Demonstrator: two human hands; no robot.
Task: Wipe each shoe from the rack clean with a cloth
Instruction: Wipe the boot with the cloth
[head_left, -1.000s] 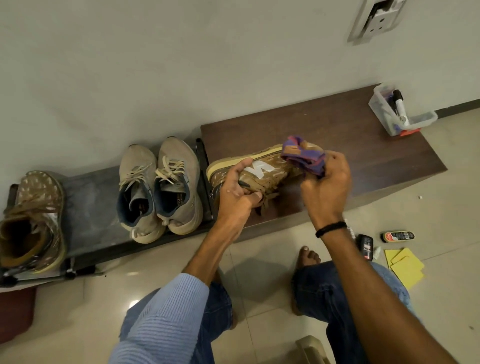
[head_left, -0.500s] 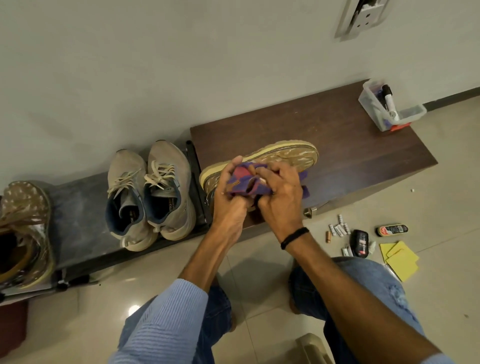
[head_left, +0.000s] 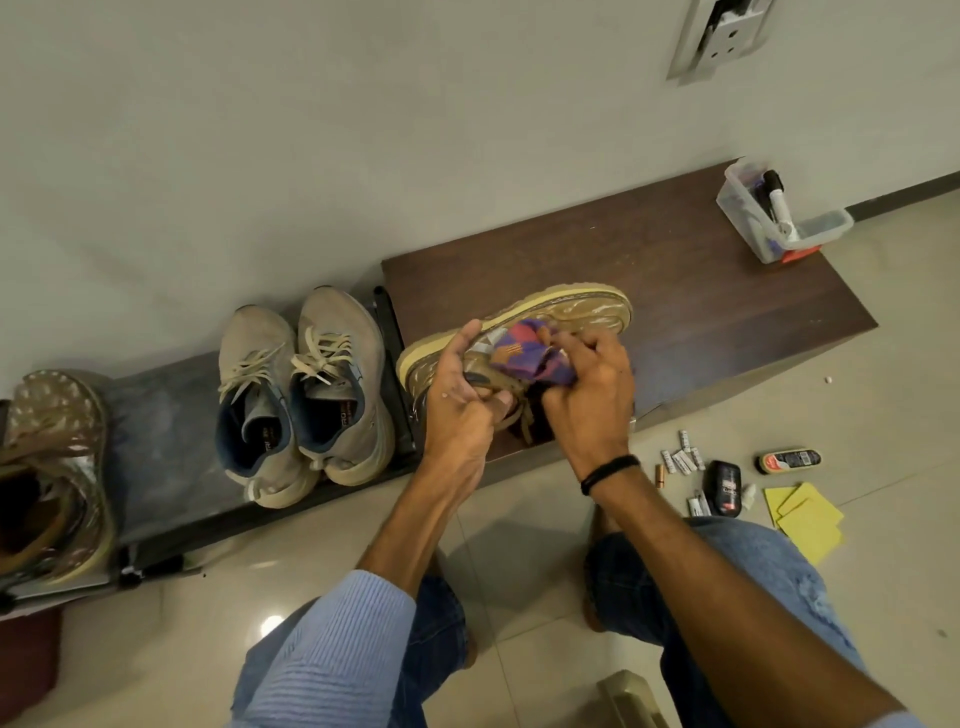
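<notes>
Over the dark wooden desk (head_left: 727, 312), the left hand (head_left: 457, 410) is gripping a tan sneaker (head_left: 582, 312) while the right hand (head_left: 592, 400) is clutching a purple cloth (head_left: 524, 356) against it.

L hand (head_left: 462, 408) grips shoe (head_left: 571, 312), R hand (head_left: 592, 397) pinches cloth (head_left: 524, 356)
</notes>
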